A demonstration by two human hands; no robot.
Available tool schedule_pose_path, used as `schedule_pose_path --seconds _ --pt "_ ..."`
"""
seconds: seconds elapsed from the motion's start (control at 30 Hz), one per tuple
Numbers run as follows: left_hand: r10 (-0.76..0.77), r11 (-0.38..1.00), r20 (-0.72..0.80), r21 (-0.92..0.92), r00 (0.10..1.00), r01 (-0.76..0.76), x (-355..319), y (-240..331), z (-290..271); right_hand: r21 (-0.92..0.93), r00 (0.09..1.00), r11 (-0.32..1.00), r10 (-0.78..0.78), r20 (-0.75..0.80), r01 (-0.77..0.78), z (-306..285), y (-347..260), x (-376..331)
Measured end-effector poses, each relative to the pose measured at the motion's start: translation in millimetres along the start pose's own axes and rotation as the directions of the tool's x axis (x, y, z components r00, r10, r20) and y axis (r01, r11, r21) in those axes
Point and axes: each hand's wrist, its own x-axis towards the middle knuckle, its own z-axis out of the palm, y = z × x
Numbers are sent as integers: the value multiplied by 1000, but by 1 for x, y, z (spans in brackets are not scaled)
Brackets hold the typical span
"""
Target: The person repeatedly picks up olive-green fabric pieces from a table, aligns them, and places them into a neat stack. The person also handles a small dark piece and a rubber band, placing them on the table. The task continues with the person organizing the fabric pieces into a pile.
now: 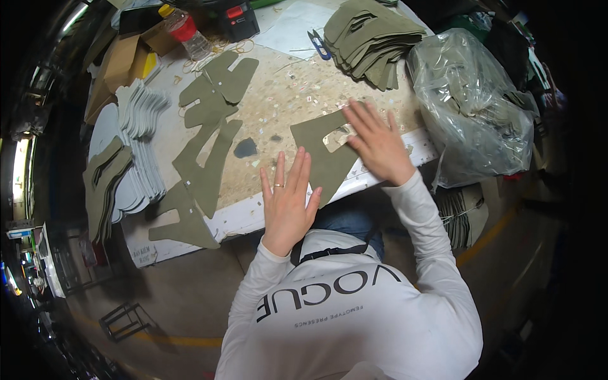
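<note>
An olive cut piece (322, 168) with an opening in it lies at the front edge of the table. My right hand (383, 147) rests flat on its upper right part, fingers stretched out. Along the left side of the piece is my left hand (288, 206), palm down and fingers apart, wearing a ring; its fingertips are near the piece's edge, and whether they press on it I cannot tell. Neither hand grips anything. To the left, several similar olive pieces (204, 166) lie spread in a partly overlapping row. A small dark grey scrap (246, 148) sits between them.
A pile of olive pieces (370, 39) and blue thread snips (320, 47) lie at the back. On the right bulges a clear plastic bag (468, 104). Light grey pieces (140, 152) are stacked at left, near a cardboard box (121, 62), a bottle (197, 45) and a black case (235, 24).
</note>
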Motion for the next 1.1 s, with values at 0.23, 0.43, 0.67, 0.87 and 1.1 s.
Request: schedule_pose_path --seconds 0.23,0.43,0.67,0.87,1.1 --pt "-105 941 -168 -334 980 43 -13 -11 -29 153 961 973 198 -191 -170 -8 12 -8" --pt "-550 831 -306 -296 777 471 -83 -63 -94 496 973 868 84 -214 34 -25 -47 -14" --pt "-525 839 -285 -18 802 543 -132 -71 -94 270 957 920 -288 -30 285 2 -105 10" --pt "-558 830 -351 -237 752 505 -135 -85 -93 175 939 932 -333 80 316 6 -102 3" --pt "-562 778 -463 -14 685 628 -122 -85 -81 297 952 916 -299 60 269 1 -102 1"
